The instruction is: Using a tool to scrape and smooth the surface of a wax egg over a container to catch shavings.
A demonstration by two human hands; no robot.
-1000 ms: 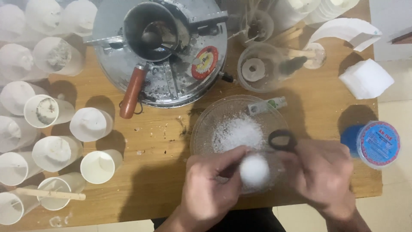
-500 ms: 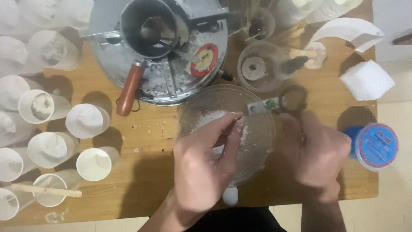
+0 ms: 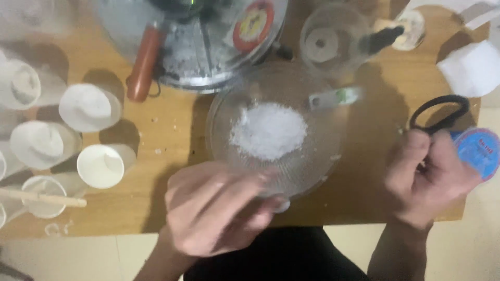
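Though hand-shadowed, glass bowl [image 3: 224,109] of white flakes [image 3: 268,130]

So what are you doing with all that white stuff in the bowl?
A person works at a wooden table. The left hand is curled at the near rim of a clear glass bowl holding a heap of white flakes. The right hand grips black-handled scissors off to the side. White paper cups stand at the left, and a round metal machine with a brown handle sits behind the bowl.
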